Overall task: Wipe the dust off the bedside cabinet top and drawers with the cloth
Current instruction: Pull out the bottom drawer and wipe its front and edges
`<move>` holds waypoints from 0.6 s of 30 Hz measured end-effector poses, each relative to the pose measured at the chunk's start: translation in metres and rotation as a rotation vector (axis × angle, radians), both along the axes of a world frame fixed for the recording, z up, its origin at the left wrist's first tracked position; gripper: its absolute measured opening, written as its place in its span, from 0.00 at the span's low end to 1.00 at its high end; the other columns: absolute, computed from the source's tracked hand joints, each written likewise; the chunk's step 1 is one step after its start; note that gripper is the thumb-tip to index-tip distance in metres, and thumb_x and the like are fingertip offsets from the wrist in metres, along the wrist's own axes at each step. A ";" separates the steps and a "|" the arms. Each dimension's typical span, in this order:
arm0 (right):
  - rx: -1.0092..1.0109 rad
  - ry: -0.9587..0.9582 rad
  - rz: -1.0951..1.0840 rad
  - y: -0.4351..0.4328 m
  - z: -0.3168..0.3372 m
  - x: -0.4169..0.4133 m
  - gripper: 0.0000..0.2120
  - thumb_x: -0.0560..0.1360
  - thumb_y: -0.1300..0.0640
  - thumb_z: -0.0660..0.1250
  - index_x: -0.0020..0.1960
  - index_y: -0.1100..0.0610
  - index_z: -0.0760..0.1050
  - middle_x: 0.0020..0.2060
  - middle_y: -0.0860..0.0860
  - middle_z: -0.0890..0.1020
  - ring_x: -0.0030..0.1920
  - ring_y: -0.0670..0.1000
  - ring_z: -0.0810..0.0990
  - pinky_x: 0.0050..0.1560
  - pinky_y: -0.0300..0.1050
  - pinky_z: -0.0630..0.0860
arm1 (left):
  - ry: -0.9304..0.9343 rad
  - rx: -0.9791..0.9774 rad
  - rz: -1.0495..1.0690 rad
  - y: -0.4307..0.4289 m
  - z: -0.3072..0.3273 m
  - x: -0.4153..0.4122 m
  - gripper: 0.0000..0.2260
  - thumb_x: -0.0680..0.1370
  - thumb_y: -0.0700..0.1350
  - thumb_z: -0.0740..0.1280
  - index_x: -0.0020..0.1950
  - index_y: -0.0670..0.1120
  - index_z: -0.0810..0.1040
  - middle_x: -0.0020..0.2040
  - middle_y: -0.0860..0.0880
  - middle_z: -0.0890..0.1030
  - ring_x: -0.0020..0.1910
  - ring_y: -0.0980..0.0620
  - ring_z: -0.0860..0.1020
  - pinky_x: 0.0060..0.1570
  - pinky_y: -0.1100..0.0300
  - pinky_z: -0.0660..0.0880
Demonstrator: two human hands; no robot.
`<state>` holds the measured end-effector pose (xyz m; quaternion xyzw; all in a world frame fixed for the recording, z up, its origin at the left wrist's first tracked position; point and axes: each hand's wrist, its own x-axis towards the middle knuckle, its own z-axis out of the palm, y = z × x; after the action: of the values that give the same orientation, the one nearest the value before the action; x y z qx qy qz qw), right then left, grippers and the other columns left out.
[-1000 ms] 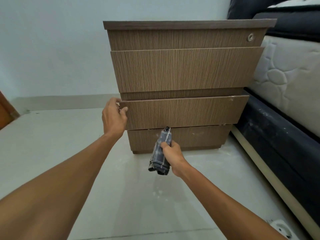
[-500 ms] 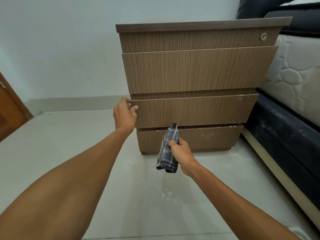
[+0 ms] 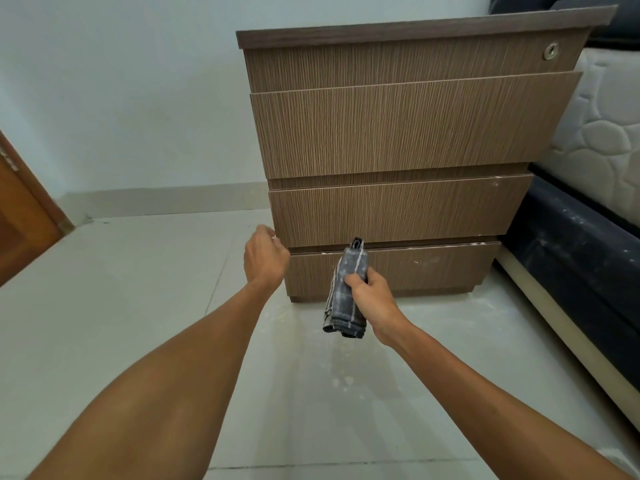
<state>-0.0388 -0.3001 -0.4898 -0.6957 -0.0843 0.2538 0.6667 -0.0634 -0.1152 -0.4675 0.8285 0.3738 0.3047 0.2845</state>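
The person is crouching before the bedside cabinet (image 3: pixel 398 133), and the drawer-wiping step appears to be in hand. The right hand (image 3: pixel 372 299) is gripping the folded cloth (image 3: pixel 344 299) upright, just in front of the bottom drawer (image 3: pixel 433 268). The left hand (image 3: pixel 265 258) is hovering loosely curled, holding nothing, beside the left corner of the middle drawer (image 3: pixel 398 213). Next the cloth likely needs pressing flat against a drawer front. The bed (image 3: pixel 588 220) is crowding the right side; a door (image 3: pixel 20 209) is standing far left.
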 end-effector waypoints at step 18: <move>0.010 -0.106 -0.016 -0.004 -0.002 -0.001 0.07 0.82 0.55 0.60 0.59 0.47 0.72 0.54 0.51 0.81 0.51 0.50 0.82 0.48 0.47 0.80 | 0.268 0.052 -0.172 0.003 -0.035 -0.008 0.19 0.77 0.34 0.64 0.67 0.45 0.74 0.58 0.44 0.81 0.52 0.44 0.80 0.48 0.53 0.77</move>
<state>-0.0400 -0.3041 -0.4918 -0.7055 -0.1154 0.2107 0.6667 -0.0711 -0.1118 -0.5025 0.8978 0.3282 0.1755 0.2355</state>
